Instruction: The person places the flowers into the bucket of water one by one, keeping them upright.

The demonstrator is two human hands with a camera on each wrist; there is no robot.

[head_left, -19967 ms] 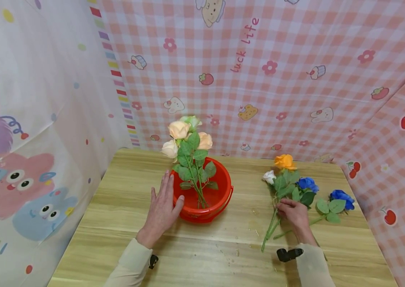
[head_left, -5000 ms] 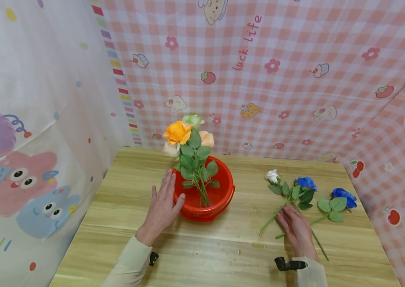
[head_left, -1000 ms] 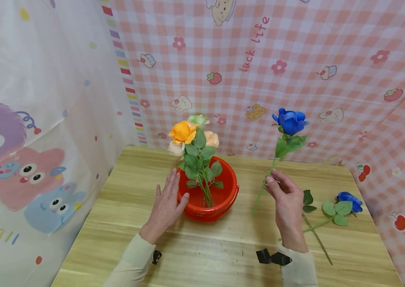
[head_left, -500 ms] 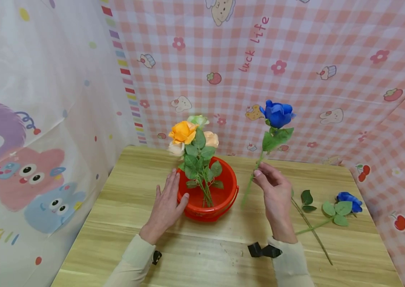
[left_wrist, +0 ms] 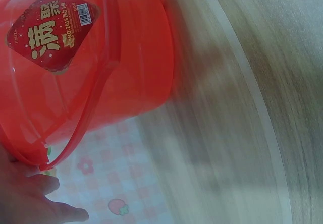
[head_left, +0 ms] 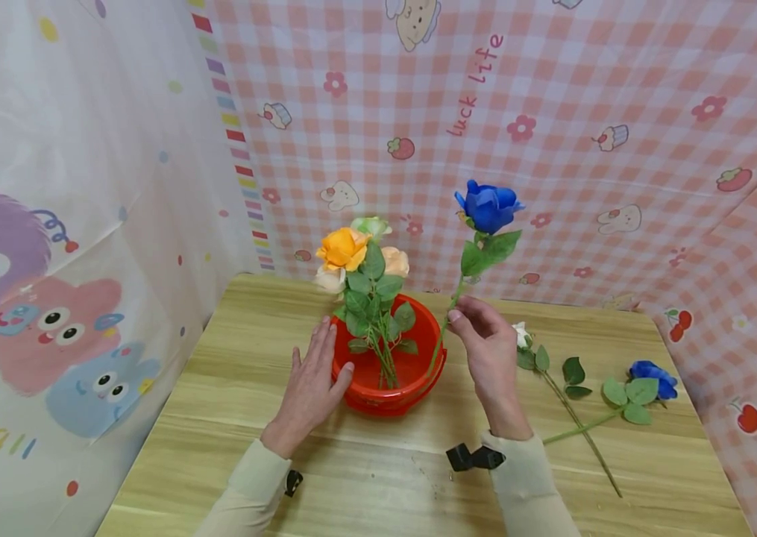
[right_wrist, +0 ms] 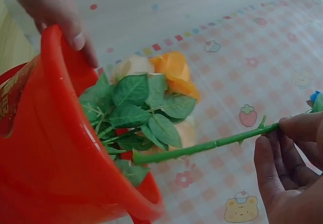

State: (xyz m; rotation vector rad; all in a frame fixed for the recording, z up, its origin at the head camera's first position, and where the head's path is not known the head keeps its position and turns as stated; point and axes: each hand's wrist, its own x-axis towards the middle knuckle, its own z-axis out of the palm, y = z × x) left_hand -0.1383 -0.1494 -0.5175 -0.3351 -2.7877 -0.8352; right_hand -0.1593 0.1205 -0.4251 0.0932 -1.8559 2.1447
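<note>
My right hand (head_left: 488, 354) pinches the stem of a blue rose (head_left: 488, 206) between thumb and fingers, bloom up. Its stem (right_wrist: 202, 147) slants down, and the lower end is at the mouth of the red bucket (head_left: 385, 406), near the right side. Straight fingers of my left hand (head_left: 307, 388) rest against the bucket's left rim. In the right wrist view that left hand (right_wrist: 58, 14) touches the rim too. Inside the bucket stand an orange rose (head_left: 343, 248), a peach rose (head_left: 395, 262), a pale rose (head_left: 330, 280) and a greenish-white one (head_left: 371, 226), leaning to the back left.
On the table's right lie a white rose (head_left: 521, 335), partly behind my right hand, and another blue rose (head_left: 652, 377), with a loose-looking leaf piece (head_left: 573, 371) between them. Water drops dot the wooden table (head_left: 365, 485). A checked cloth (head_left: 553, 164) hangs behind.
Since the oldest frame, the orange rose has gone from the table into the bucket. My right hand has lifted the blue rose and carried it left to the bucket; my left hand stays put.
</note>
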